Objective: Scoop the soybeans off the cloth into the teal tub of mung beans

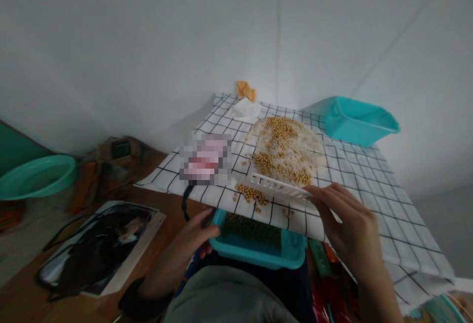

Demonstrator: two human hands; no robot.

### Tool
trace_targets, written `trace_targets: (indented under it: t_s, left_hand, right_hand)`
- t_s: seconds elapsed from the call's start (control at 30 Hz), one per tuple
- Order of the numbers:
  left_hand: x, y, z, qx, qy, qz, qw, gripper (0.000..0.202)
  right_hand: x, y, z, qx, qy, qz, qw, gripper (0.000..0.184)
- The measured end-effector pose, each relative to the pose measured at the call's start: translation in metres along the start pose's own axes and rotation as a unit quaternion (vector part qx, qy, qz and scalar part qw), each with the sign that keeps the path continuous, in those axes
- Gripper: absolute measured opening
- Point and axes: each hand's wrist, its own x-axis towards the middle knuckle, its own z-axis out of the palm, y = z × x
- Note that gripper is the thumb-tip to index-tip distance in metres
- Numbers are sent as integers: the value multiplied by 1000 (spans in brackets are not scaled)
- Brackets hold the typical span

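White slotted tray pinched tight in right hand, four o'clock — teal tub gripped by rim in left hand, seven o'clock

Prob. a home, tho can't tell which rm; plain pale wall behind, w/ thin seam lines; household-type tablecloth, white w/ blk grid, its far edge nr the wall; loose yellow beans spread on it, kitchen-style; turquoise plastic tub at far R; lt-green basin off L, the sort kept for washing; brown surface, prob. wood, w/ what looks like a strapped bag; small open box nr wall; everyday domestic clutter.
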Motion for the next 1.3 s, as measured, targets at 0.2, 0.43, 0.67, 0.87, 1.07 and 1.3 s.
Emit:
trace_targets:
  t_s: [0.2, 0.43, 0.67, 0.87, 1.07, 1.3]
  left_hand:
    - [-7, 12, 2, 12, 25, -9, 1000, 44]
    - [-6, 10, 0, -22, 15, 13, 1000, 55]
    - [-14, 18, 1, -6, 6, 27, 1000, 45]
    - [-10, 13, 3, 3, 7, 7, 1000, 47]
    - [2, 1, 2, 4, -15, -3, 1000, 52]
    - [-2, 3, 2, 11, -30, 20, 999, 48]
  right_hand:
    - [-3, 2, -5, 50, -23, 3, 998, 23]
    - [-2, 6, -1, 54, -17, -5, 998, 23]
    - [-7, 11, -14, -22, 35, 19, 999, 19]
    - [-19, 16, -37, -55, 32, 33, 997, 17]
    - [-20, 13, -30, -26, 2, 30, 999, 16]
    - [-21, 23, -26, -102, 64, 35, 992, 13]
